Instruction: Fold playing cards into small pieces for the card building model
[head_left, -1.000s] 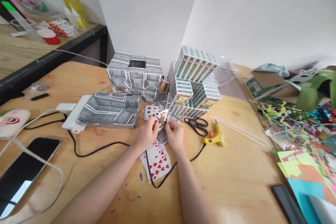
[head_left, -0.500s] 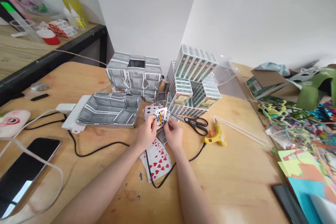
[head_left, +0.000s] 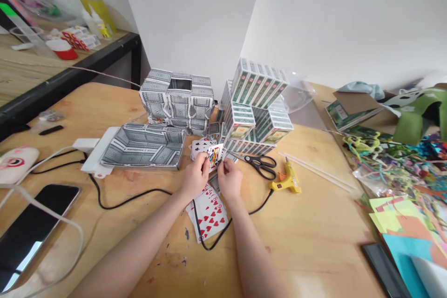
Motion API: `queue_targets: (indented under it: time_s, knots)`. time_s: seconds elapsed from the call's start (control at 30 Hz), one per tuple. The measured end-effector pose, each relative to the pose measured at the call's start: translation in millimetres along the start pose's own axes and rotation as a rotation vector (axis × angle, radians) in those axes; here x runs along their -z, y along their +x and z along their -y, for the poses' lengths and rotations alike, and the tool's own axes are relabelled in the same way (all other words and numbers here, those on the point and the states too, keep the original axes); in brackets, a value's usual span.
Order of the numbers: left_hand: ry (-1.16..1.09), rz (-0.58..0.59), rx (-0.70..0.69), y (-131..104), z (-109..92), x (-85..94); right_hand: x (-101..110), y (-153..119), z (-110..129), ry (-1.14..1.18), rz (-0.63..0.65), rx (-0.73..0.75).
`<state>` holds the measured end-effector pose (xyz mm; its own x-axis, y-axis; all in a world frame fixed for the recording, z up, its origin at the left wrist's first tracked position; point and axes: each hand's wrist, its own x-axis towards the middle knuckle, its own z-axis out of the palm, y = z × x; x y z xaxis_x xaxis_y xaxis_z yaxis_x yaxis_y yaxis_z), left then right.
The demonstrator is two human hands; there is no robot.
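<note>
Between my two hands, a jack playing card [head_left: 215, 154] is held up with its face toward me. My left hand [head_left: 196, 173] pinches its left edge, and the fingers of my right hand [head_left: 229, 179] are closed on its lower right edge. Behind it on the table lie club cards [head_left: 200, 146], partly covered. Below my hands, heart cards [head_left: 208, 216] are fanned out, with a black cord [head_left: 213, 245] crossing them. An open tray made of folded cards [head_left: 150, 146] sits to the left, before a taller folded-card block [head_left: 178, 100].
Right of my hands lie black-handled scissors [head_left: 262, 165], a yellow glue gun [head_left: 287, 179] and clear glue sticks [head_left: 316, 172]. Stacked card boxes [head_left: 256, 102] stand behind. A white power strip [head_left: 101, 153] and a phone [head_left: 37, 230] are at left; coloured paper [head_left: 407, 237] is at right.
The jack card has tilted slightly between my hands, and my right hand has shifted a little. Both hands keep their grip; the other objects stay in place.
</note>
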<state>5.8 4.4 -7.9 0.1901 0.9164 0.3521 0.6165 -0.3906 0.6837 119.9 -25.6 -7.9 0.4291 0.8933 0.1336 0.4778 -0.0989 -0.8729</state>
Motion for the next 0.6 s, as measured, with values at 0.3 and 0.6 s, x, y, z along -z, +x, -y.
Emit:
queue_targets:
  time_s: [0.3,0.6]
  knots:
    - [-0.047,-0.001,-0.013,2,0,2.4,9,4,6,0.242,0.008,-0.036]
    - [-0.022,0.024,-0.032,0,-1,2.7,12,8,5,0.359,0.084,-0.081]
